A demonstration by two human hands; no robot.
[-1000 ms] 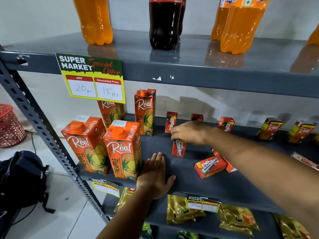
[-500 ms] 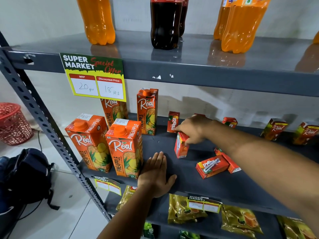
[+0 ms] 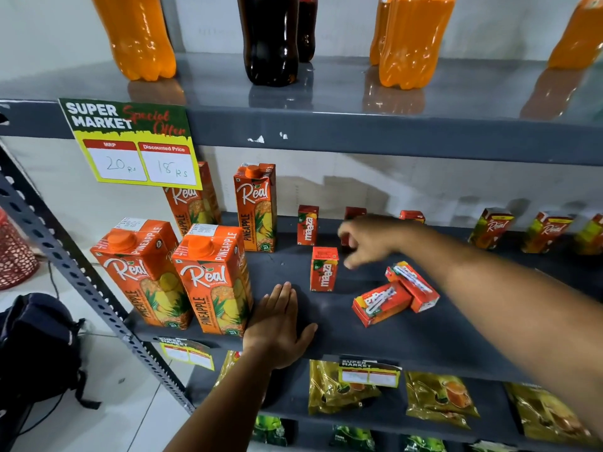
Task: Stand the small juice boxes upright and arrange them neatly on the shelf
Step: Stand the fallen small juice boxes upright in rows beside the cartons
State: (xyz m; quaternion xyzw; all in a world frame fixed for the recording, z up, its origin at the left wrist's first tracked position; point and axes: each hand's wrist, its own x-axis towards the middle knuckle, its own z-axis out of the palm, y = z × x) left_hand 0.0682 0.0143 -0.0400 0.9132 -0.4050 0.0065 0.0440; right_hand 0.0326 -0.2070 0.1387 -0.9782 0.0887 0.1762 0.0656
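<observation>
**Fig.: Right hand between an upright mango box and two boxes lying flat**

Head view. The right hand (image 3: 365, 238) hovers over the dark grey metal shelf (image 3: 424, 340), fingers loosely spread and blurred, grasping nothing; it sits just right of the small red upright "maaza" juice box (image 3: 324, 269), w/ a visible gap between them. The left hand (image 3: 277, 327) lies flat, palm down, on the shelf's front edge, empty, touching or nearly touching the front tall orange pineapple carton (image 3: 213, 278).

Key relation: two small red juice boxes lie on their sides, the front fallen box (image 3: 380, 303) and the rear fallen box (image 3: 412, 285), touching at one end in a rough V. They lie below-right of the right hand, toward the shelf front; long axes run diagonally, approx. crosswise to each other. The right hand is clearly nearer; the left is well apart, across bare shelf.

Room: open shelf between the upright box and the fallen pair, enough to stand both, prob. in line w/ the upright one. The front fallen box is nearest the shelf lip, so a nudge outward risks a drop. Back row: more small red boxes upright, e.g. the rear upright "maaza" box (image 3: 307, 225); one is partly hidden behind the hand.
</observation>
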